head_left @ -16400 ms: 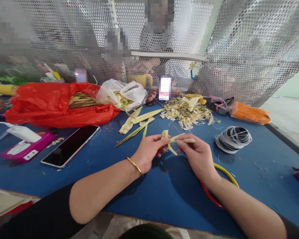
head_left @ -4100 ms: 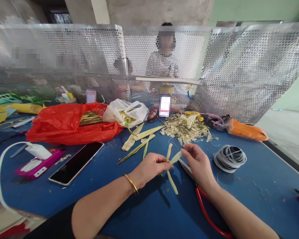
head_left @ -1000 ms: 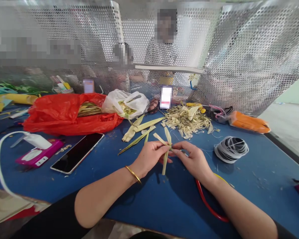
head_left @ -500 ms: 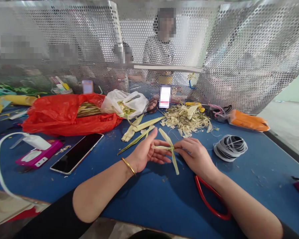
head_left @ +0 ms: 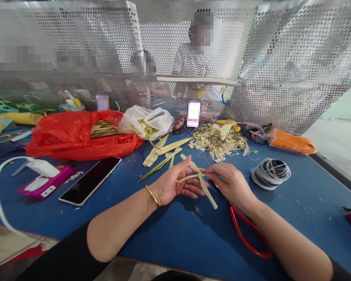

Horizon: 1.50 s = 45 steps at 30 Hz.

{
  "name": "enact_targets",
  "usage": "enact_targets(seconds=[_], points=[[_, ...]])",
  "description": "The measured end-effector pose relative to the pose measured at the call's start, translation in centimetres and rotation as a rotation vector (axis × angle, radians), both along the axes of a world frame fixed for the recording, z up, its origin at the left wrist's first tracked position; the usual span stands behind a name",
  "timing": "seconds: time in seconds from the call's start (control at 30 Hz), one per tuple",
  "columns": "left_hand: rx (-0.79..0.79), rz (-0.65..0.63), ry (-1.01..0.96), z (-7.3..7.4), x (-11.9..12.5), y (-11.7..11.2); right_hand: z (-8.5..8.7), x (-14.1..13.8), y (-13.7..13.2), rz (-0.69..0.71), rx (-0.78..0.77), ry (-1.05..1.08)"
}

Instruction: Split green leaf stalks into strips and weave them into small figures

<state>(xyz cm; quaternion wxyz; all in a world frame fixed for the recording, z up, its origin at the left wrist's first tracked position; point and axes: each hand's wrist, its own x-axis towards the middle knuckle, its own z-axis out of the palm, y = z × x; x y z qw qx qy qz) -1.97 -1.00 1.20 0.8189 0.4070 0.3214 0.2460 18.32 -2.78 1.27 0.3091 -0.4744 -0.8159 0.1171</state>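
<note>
A cross-shaped piece of pale green husk strips is knotted at its middle. My right hand pinches the tip on its right side between thumb and fingers. Palm up, my left hand lies open under the piece, its fingers stretched out beneath the strips and its thumb raised. Red-handled scissors lie under my right wrist, with part of the blades hidden by that hand. Loose husk strips lie on the blue table just beyond my left hand.
Behind are a red bag, a white bag and a pile of husk scraps. A thread spool stands right; a phone and purple power strip lie left. A person is behind the perforated screen.
The husk cross has turned and tilted, its lower strip now pointing down to the right. My left hand has shifted slightly right; my right hand keeps its pinch.
</note>
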Motion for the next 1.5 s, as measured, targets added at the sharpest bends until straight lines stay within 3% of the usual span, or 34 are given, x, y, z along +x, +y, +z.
enact_targets(seconds=[0.43, 0.53, 0.67, 0.77, 0.93, 1.1, 1.3, 1.5], points=[[0.220, 0.194, 0.314, -0.4, 1.2, -0.7, 0.2, 0.0, -0.1, -0.040, -0.071, -0.003], [0.309, 0.104, 0.384, -0.4, 1.3, -1.0, 0.3, 0.0, -0.1, -0.064, -0.114, 0.073], [0.439, -0.112, 0.459, -0.9, 1.5, -1.8, 0.3, -0.8, -0.6, -0.010, -0.343, 0.234], [0.491, -0.131, 0.486, -1.5, 1.8, -2.1, 0.3, -1.5, -1.1, 0.026, -0.423, 0.310], [0.418, 0.010, 0.436, -1.4, 1.7, -1.7, 0.4, -1.7, -1.6, -0.087, -0.229, 0.333], [0.441, 0.193, 0.495, -1.0, 1.7, -1.3, 0.5, -1.7, -2.3, -0.167, -0.001, 0.141], [0.318, 0.226, 0.451, -0.9, 2.0, -1.4, -0.1, -2.0, -2.9, -0.113, 0.124, 0.010], [0.125, 0.233, 0.330, -0.6, 2.2, -1.5, -0.5, -2.4, -3.2, -0.086, 0.388, -0.201]])
